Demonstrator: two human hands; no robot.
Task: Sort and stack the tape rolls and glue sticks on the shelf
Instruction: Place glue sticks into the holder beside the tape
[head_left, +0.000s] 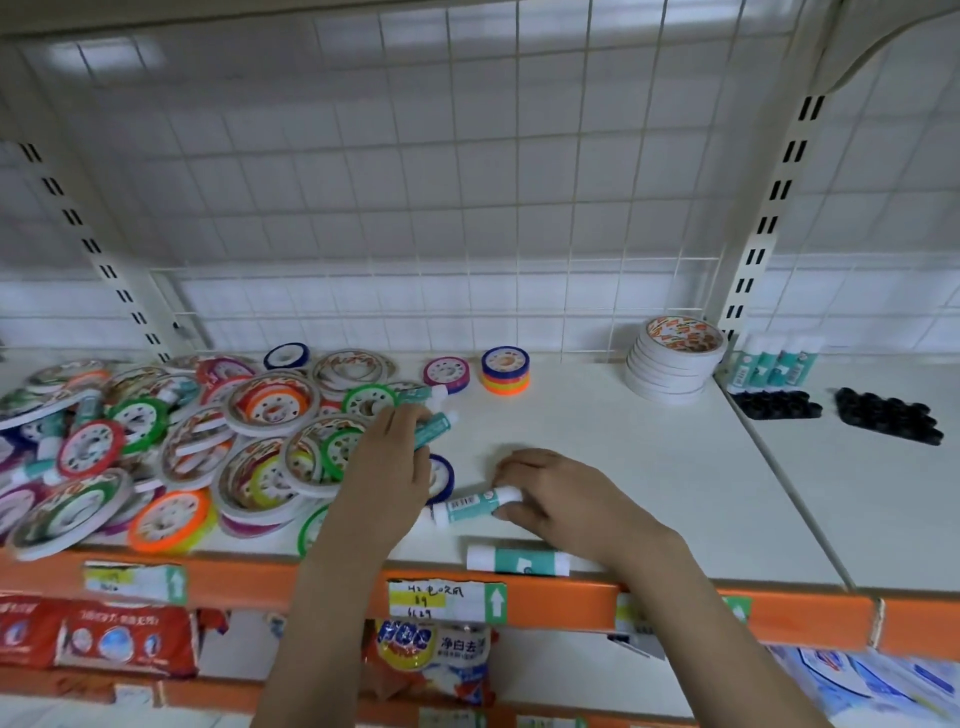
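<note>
**Operator:** Glue sticks first. My right hand (550, 499) has its fingers curled round one teal-and-white glue stick (475, 506) lying on the white shelf (623, 467). My left hand (387, 467) pinches a second glue stick (434, 428) at the edge of the loose pile of tape rolls (182, 441). A third stick (517, 561) lies along the front lip, just beside my right wrist.

**Observer:** Where do they go?

**Operator:** I judge to the upright glue sticks (774, 361) at the back right, next to the stack of white tape rolls (672, 364). A small coloured stack (505, 371) stands mid-shelf, well apart from the pile.

**Observer:** What could go wrong?

**Operator:** The stick at the lip could roll off if my forearm brushes it on the way across. My left hand is over overlapping rolls, so lifting carelessly may drag one along or spread the pile. Setting sticks upright too fast could topple the standing row.
</note>
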